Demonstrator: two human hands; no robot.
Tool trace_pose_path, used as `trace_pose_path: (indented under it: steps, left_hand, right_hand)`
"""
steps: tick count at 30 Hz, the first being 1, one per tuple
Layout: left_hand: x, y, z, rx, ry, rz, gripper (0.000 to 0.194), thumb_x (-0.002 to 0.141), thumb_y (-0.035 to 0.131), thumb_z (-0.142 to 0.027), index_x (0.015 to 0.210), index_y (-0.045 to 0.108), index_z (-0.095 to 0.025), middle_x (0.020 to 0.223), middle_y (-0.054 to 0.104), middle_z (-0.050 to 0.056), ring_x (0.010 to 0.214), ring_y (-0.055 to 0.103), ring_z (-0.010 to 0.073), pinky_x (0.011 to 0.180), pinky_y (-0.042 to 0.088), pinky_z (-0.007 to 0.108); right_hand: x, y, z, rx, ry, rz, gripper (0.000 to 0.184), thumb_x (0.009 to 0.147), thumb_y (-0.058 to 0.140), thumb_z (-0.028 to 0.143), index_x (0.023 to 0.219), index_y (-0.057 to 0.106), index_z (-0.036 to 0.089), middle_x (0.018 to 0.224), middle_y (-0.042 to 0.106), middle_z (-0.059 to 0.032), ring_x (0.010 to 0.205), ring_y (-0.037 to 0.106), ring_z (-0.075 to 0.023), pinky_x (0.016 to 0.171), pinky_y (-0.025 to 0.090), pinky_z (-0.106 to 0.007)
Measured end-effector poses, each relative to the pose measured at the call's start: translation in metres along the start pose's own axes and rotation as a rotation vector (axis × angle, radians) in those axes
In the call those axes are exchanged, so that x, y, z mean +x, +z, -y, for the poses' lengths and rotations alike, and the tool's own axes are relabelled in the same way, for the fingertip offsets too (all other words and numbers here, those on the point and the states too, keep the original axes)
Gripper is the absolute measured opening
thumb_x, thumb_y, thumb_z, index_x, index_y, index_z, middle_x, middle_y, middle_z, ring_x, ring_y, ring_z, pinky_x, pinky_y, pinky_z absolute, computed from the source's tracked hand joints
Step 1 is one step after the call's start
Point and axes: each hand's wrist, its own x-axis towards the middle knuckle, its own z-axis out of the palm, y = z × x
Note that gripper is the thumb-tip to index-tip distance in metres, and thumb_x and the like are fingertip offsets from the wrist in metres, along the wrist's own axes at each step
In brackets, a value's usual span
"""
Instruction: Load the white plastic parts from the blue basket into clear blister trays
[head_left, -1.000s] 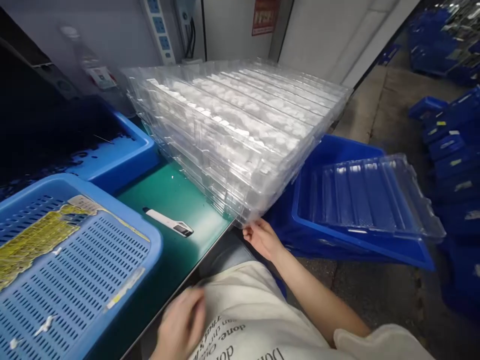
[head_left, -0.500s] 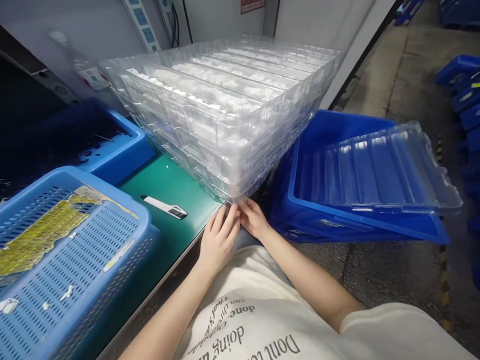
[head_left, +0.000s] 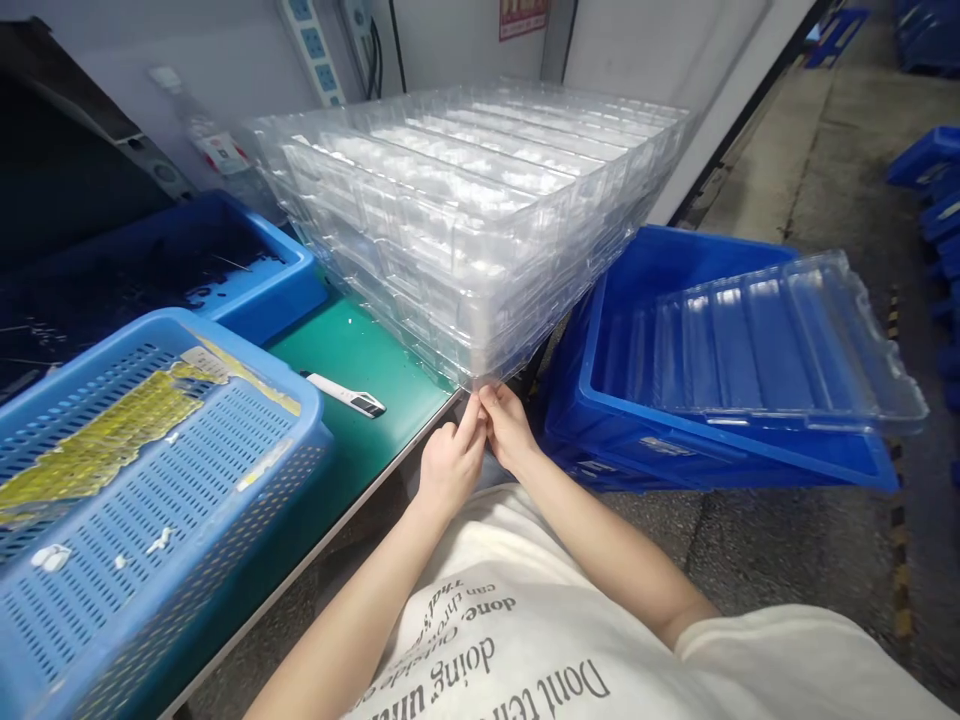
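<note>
A stack of clear plastic trays point(head_left: 484, 290) with white pieces in long rows has its near corner just above my fingertips. My left hand point(head_left: 453, 458) is closed, its index finger stretched towards that corner and the other fingers curled in. Beside it my right hand point(head_left: 508, 424) is closed in a pinch, fingertips meeting those of the left. Whatever lies between the fingertips is too small to make out. A white and black utility knife point(head_left: 345, 394) lies on the green tabletop point(head_left: 390, 355) to the left.
A light blue perforated basket point(head_left: 247, 420) stands at the left, with a blue tray point(head_left: 289, 295) of dark pieces behind it. At the right, a clear ridged tray point(head_left: 780, 345) leans in a blue bin point(head_left: 600, 400). A bottle point(head_left: 214, 145) stands by the wall.
My left hand's fingers have curled in from a looser spread, and its index finger now meets the right hand's fingertips. The view has shifted slightly.
</note>
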Motion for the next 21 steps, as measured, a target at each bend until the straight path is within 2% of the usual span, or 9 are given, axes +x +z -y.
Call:
trace_pose_path:
  steps: [5, 8, 10, 15, 21]
  left_hand:
    - [0.001, -0.012, 0.007, -0.071, -0.010, 0.060, 0.021, 0.076, 0.041, -0.008, 0.086, 0.058, -0.014, 0.120, 0.049, 0.009, 0.051, 0.043, 0.0123, 0.048, 0.034, 0.028]
    - [0.008, -0.023, 0.010, -0.162, -0.025, -0.037, 0.020, 0.077, 0.043, -0.009, 0.092, 0.055, -0.014, 0.115, 0.053, 0.010, 0.058, 0.048, 0.0138, 0.052, 0.037, 0.027]
    - [0.015, -0.029, 0.010, -0.279, -0.098, -0.097, 0.022, 0.078, 0.043, -0.010, 0.097, 0.053, -0.014, 0.113, 0.054, 0.011, 0.068, 0.052, 0.0156, 0.059, 0.041, 0.027]
    - [0.034, -0.042, 0.009, -0.856, -0.529, -0.064, 0.028, 0.081, 0.041, -0.014, 0.107, 0.050, -0.014, 0.098, 0.054, 0.009, 0.081, 0.053, 0.0139, 0.065, 0.044, 0.022]
    - [0.053, -0.062, 0.017, -1.741, -1.076, -0.003, 0.028, 0.071, 0.054, -0.017, 0.098, 0.057, -0.014, 0.092, 0.057, 0.005, 0.065, 0.052, 0.0086, 0.052, 0.042, 0.017]
  right_hand:
    - [0.000, 0.001, -0.002, -0.055, -0.022, -0.052, 0.019, 0.078, 0.056, 0.022, 0.065, 0.044, 0.014, 0.050, 0.035, 0.0091, 0.039, 0.031, -0.0033, 0.037, 0.026, -0.016]
    - [0.001, 0.002, -0.004, -0.072, -0.030, -0.061, 0.021, 0.077, 0.057, 0.024, 0.065, 0.043, 0.014, 0.051, 0.035, 0.0091, 0.038, 0.029, -0.0029, 0.037, 0.025, -0.016]
    - [0.001, 0.002, -0.004, -0.081, -0.028, -0.061, 0.022, 0.077, 0.057, 0.026, 0.065, 0.043, 0.014, 0.052, 0.037, 0.0086, 0.039, 0.030, -0.0027, 0.037, 0.025, -0.016]
    - [0.001, 0.002, -0.005, -0.105, -0.022, -0.084, 0.025, 0.074, 0.060, 0.032, 0.067, 0.043, 0.014, 0.054, 0.039, 0.0081, 0.039, 0.029, -0.0024, 0.037, 0.024, -0.016]
    - [0.001, 0.004, -0.004, -0.117, -0.012, -0.099, 0.038, 0.062, 0.066, 0.045, 0.067, 0.041, 0.016, 0.052, 0.036, 0.0094, 0.039, 0.029, -0.0027, 0.038, 0.024, -0.017]
